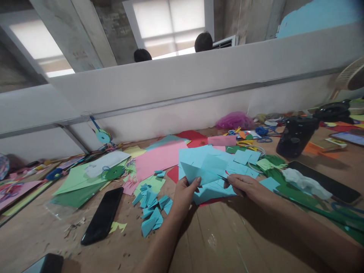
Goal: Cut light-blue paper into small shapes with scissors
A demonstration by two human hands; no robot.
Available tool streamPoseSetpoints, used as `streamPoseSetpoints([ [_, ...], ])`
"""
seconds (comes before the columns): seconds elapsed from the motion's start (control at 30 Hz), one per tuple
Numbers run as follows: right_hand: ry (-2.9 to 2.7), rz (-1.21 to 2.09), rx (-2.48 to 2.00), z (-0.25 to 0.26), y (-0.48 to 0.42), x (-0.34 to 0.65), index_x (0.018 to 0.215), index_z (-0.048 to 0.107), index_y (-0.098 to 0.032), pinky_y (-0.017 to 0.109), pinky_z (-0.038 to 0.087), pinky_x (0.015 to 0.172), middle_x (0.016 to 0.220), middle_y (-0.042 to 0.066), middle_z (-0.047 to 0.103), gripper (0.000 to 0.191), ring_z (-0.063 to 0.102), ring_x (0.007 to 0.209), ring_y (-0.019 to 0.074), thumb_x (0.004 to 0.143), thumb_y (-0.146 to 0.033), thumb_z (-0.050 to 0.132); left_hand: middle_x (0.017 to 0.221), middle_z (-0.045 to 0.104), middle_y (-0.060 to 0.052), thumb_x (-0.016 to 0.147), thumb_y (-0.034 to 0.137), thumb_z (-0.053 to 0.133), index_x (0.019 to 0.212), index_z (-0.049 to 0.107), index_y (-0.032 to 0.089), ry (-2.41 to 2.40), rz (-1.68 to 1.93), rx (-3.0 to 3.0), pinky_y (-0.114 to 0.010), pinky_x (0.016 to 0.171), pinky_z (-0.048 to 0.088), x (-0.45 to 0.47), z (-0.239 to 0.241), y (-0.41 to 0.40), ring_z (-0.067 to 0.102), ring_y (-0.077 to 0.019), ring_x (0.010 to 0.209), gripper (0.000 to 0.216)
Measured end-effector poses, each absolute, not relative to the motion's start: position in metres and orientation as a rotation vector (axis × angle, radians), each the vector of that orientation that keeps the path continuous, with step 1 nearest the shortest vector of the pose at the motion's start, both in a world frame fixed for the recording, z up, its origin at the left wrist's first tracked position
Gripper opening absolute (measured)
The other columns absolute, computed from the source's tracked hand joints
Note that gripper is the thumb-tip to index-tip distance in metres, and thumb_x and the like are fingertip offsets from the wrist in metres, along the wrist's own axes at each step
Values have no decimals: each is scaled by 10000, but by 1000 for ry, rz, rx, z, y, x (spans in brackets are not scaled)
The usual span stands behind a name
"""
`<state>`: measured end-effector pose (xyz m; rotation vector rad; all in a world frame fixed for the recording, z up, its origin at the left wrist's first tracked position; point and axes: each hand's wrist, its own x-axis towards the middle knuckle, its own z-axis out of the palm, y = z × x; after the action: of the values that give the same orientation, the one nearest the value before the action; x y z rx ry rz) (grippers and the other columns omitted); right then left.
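Note:
My left hand pinches the lower left edge of a light blue sheet of paper, thumb on top. In my right hand is a pair of scissors, mostly hidden by the fingers; its dark blades meet the sheet's right side. Beneath the held sheet lie more light blue sheets. Square blue pieces rest just beyond my right hand. Left of my left forearm sits a loose pile of small folded blue pieces.
A black phone lies at left and a second dark phone at right. Behind the latter stands a dark cup. Pink paper and green sheets cover the back left. A white partition closes off the table's far side.

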<state>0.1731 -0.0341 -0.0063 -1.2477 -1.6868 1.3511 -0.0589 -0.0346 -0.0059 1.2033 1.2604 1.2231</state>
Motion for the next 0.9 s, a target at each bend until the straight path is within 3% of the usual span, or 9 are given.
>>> streamPoseSetpoints([
  [0.17,-1692,1330,-1254,-4,-37,172,850,662,-189,268,232,519,553,-44,376,503,339,533,130,896,-625,416,580,619,-10,681,488,727,676,613,153,1239,1219,1201,-239,547,376,-59,-9,-34,521,-126,534,354],
  [0.9,-1727,1311,-1292,-2,-38,171,848,668,-195,272,249,532,560,-34,387,540,353,549,143,875,-669,408,543,609,-31,632,527,744,599,625,150,1249,1204,1230,-237,506,379,-58,-4,-36,519,-133,511,397],
])
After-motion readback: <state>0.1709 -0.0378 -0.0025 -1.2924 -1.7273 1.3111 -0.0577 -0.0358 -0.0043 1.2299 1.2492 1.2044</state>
